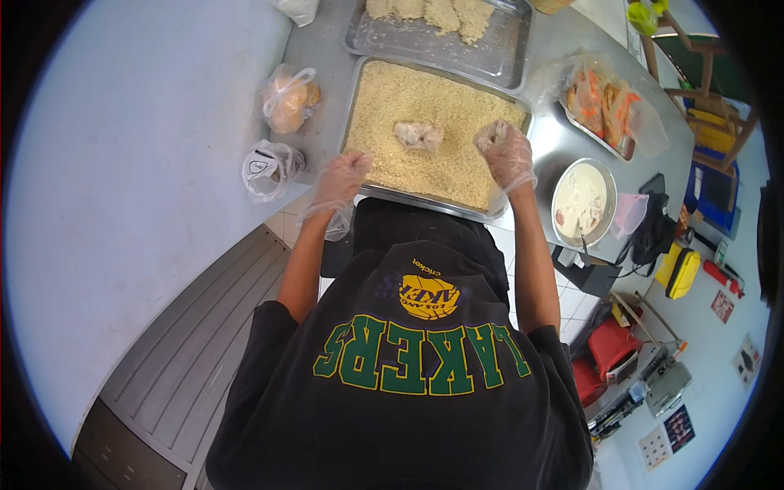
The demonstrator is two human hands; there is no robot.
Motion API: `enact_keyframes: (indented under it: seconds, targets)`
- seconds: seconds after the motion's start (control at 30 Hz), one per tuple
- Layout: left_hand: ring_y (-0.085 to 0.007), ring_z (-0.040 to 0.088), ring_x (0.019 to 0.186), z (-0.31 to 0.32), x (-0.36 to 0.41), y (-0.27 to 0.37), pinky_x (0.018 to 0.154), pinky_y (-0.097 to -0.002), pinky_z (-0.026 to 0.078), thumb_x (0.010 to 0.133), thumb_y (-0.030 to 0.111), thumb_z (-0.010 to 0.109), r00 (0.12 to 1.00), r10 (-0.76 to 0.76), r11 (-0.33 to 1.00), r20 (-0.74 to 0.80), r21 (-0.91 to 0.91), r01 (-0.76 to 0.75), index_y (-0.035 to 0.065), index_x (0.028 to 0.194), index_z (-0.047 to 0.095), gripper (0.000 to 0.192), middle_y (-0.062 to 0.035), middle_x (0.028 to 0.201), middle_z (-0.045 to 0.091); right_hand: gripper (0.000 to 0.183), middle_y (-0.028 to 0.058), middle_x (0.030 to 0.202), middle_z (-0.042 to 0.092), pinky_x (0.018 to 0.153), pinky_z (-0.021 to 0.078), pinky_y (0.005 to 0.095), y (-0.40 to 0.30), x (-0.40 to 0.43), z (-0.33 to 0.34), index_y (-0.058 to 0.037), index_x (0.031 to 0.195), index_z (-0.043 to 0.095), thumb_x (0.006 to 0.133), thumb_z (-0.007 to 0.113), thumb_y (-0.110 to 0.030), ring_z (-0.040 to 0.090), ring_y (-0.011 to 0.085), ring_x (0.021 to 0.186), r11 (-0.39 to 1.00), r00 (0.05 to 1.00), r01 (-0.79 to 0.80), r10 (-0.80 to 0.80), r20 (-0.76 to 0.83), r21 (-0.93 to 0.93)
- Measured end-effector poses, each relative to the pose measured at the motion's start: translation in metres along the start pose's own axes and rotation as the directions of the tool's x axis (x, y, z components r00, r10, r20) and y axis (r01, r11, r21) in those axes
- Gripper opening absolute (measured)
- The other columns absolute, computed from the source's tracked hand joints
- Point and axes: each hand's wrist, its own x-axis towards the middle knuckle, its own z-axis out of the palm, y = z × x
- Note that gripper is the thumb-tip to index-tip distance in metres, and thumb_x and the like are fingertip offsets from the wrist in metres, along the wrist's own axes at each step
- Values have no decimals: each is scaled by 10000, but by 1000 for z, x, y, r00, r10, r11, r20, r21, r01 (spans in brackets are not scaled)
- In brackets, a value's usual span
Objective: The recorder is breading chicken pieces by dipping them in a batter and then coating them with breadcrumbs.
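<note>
A metal tray of pale breadcrumbs (453,92) lies before me, one pale, wet-looking piece of raw meat (419,136) resting on top of the crumbs. My left hand (346,177), in a clear plastic glove, is at the tray's left edge with its fingers curled in. Over the right part of the crumbs is my right hand (505,153), gloved too, its fingers bent inward. Nothing shows in either hand, though the insides of both are hidden. Neither hand touches the meat.
Behind stands a second metal tray (416,46) with several crumbed pieces. To the right are a metal bowl of white batter (582,190) with a utensil and a small tray with bagged food (603,107). Plastic bags (291,101) and a bagged cup (269,168) stand left, near the wall.
</note>
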Motion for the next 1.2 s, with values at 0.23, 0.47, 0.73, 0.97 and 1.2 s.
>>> enact_keyframes:
  seconds: [0.23, 0.47, 0.73, 0.97, 1.2]
  targets:
    - [-139, 601, 740, 3, 5, -11, 721, -318, 487, 923, 350, 583, 985, 173, 984, 25, 28, -174, 32, 1047, 676, 354, -99, 767, 650, 149, 127, 866, 679, 684, 518, 379, -16, 55, 86, -64, 973, 652, 832, 638, -110, 619, 239, 736, 945, 897, 325, -318, 306, 30]
    - [-349, 624, 1015, 1, 40, 54, 892, -411, 464, 952, 365, 503, 960, 279, 951, 35, 129, -281, 74, 1202, 611, 398, -200, 1078, 661, 90, 103, 868, 677, 714, 523, 354, 1, 55, 72, -93, 934, 654, 847, 637, -78, 643, 232, 773, 957, 921, 244, -279, 272, 154]
    - [-309, 441, 1319, 74, 139, 81, 1098, -424, 348, 958, 464, 435, 945, 279, 803, 172, 498, -328, 155, 1391, 494, 535, -183, 1415, 479, 87, 80, 908, 653, 817, 563, 353, 105, 15, -21, -32, 973, 617, 920, 553, -9, 666, 205, 861, 642, 979, 165, -197, -46, 749]
    - [-313, 529, 1222, 88, 141, 110, 1063, -402, 391, 969, 560, 355, 854, 506, 742, 117, 446, -501, 133, 1302, 581, 586, -132, 1311, 583, 147, 65, 926, 671, 768, 536, 306, 157, -57, -102, -29, 1011, 657, 900, 570, -70, 660, 197, 870, 925, 940, -61, 179, -289, 376]
    - [-287, 587, 1099, 102, 93, 195, 983, -464, 425, 929, 402, 461, 755, 242, 510, 609, 583, -633, 116, 1139, 654, 404, -153, 1178, 635, 204, 78, 991, 688, 754, 527, 279, 236, -101, -117, -10, 1071, 644, 874, 625, -57, 651, 168, 862, 752, 880, -31, 333, -339, 658]
